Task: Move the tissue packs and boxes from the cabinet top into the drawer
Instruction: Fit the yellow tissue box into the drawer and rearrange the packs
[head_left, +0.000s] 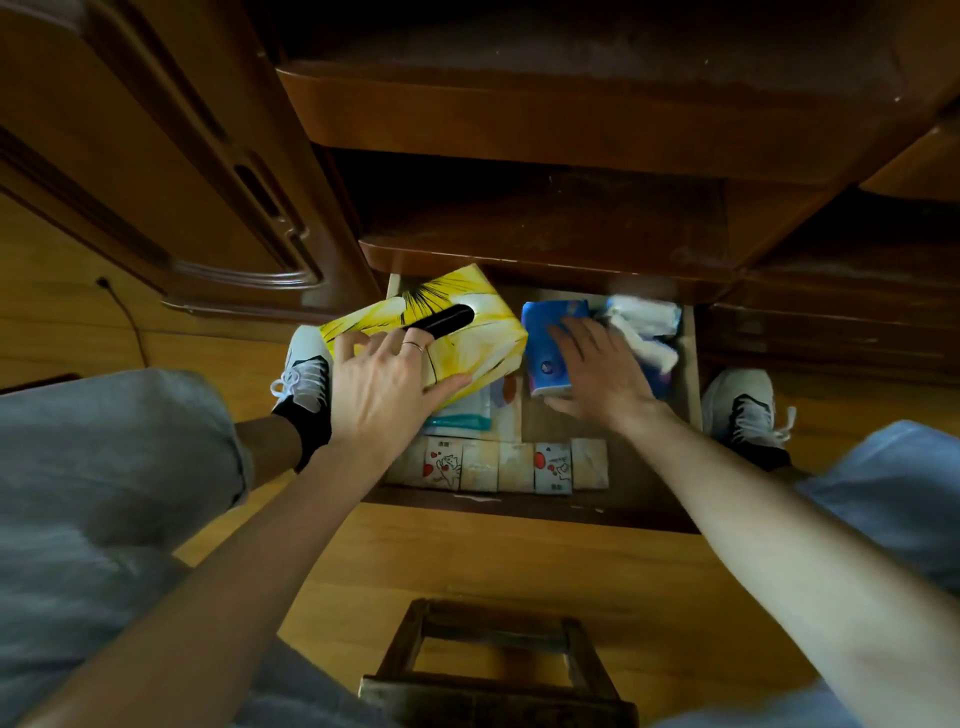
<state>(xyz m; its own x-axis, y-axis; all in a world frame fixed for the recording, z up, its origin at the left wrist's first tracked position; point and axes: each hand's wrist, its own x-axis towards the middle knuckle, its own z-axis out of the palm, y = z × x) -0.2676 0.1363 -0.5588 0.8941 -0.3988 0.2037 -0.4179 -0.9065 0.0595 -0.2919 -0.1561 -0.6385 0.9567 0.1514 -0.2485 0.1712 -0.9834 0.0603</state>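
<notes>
The drawer (691, 364) is seen pulled out beneath the dark wooden cabinet (545, 130), viewed from above. The yellow tissue box (467, 332) (its black oval slot facing up) is held at a tilt over the drawer's left half by the left hand (384, 389); the thumb is pressed against the box's near edge and the fingers (358, 345) are curled over its top, a ring being visible on one of them. Beneath the box a flat pack with a teal stripe (460, 418) is partly covered.

In the right half, the blue tissue pack (543, 348) is touched by the right hand (602, 379), whose fingers are spread and nearly straight, laid flat over the pack and not closed round it. Just beside it, towards the back right corner, a white pack (644, 322) lies, blurred.

Along the drawer's front wall a row of small pocket tissue packs (498, 466) is lined up side by side, two printed with red marks.

A white sneaker (306, 374) is planted on the wooden floor (467, 561) at each side of the drawer, and a wooden stool (493, 670) stands nearer the viewer.
</notes>
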